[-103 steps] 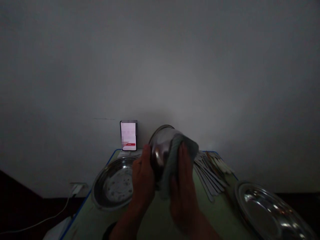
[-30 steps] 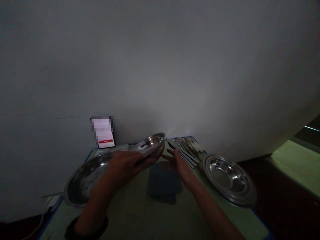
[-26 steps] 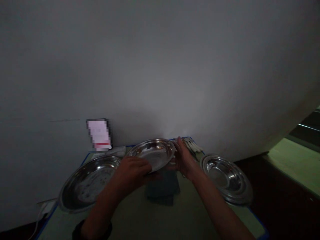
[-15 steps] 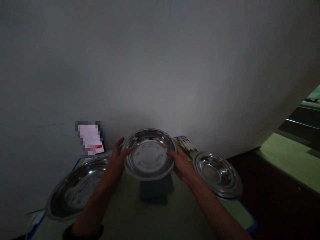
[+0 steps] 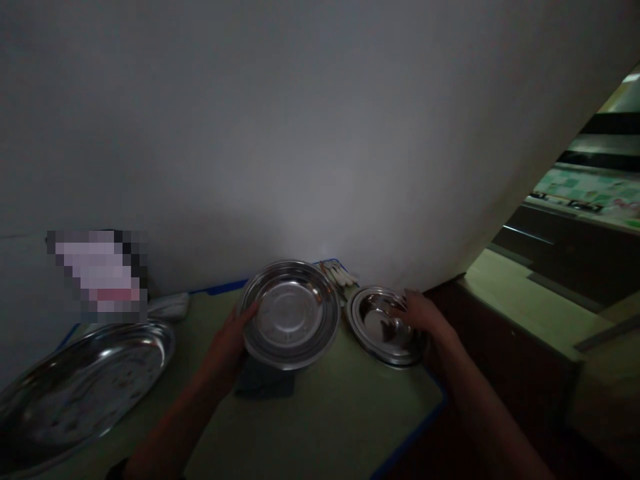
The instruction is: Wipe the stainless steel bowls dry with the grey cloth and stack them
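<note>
My left hand grips the left rim of a round stainless steel dish, its thumb on the inside. The dish hangs above the table, tilted toward me, and holds nothing. On the right, my right hand reaches over the far right rim of a stack of steel bowls. Its thumb and fingers are apart across that rim; whether they press on it is unclear. Beneath the held dish lies a dark, flat square item, partly hidden.
A large oval steel tray sits at left, near a pixelated screen and a whitish packet. White-handled utensils lie by the wall. Blue edging borders the green tabletop.
My right hand has let go of the round dish and moved right to the stacked bowls. My left hand still holds the dish. The view has turned to the right.
</note>
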Demonstrator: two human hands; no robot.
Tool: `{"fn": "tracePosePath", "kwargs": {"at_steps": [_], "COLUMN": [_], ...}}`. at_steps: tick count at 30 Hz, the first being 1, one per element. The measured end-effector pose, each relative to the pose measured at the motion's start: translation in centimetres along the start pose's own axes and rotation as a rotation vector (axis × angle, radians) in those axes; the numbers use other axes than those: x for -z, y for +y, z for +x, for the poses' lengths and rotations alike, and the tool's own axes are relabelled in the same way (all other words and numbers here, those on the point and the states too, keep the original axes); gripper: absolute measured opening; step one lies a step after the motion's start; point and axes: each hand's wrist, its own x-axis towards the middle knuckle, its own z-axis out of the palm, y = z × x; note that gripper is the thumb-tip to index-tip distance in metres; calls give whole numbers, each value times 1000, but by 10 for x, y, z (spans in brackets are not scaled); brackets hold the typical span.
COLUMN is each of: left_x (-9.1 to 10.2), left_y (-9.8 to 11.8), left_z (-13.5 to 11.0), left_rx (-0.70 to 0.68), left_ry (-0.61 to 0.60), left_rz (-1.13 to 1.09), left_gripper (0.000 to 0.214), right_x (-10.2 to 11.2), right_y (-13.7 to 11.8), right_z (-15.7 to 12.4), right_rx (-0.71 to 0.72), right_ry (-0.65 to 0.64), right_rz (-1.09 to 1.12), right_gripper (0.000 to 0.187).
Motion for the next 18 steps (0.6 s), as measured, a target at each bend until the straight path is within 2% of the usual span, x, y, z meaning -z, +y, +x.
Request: {"fn": "tracePosePath", "kwargs": {"at_steps": [3, 6, 11, 16, 18], "left_x": [-5, -8, -11, -11, -13], "left_y": [-9, -16, -19, -20, -20], "left_z": [2, 5, 6, 9, 9], "left_rx": [-12, 0, 32, -15, -55], "left_ry": [-8, -23, 9, 10, -17], "left_rz": [54, 84, 88, 134, 161], "left_gripper": [48, 48, 47, 53, 62], "right_x": [3, 1, 2, 6, 8], "right_y": [22, 28, 31, 33, 31], "right_z": [1, 0, -5, -16, -21], "right_rx": [-11, -20, -24, -52, -79], "right_ry": [-70, -72, -15, 56, 62], "right_rz": [77, 159, 312, 451, 513], "right_gripper": [33, 24, 27, 27, 29]}}
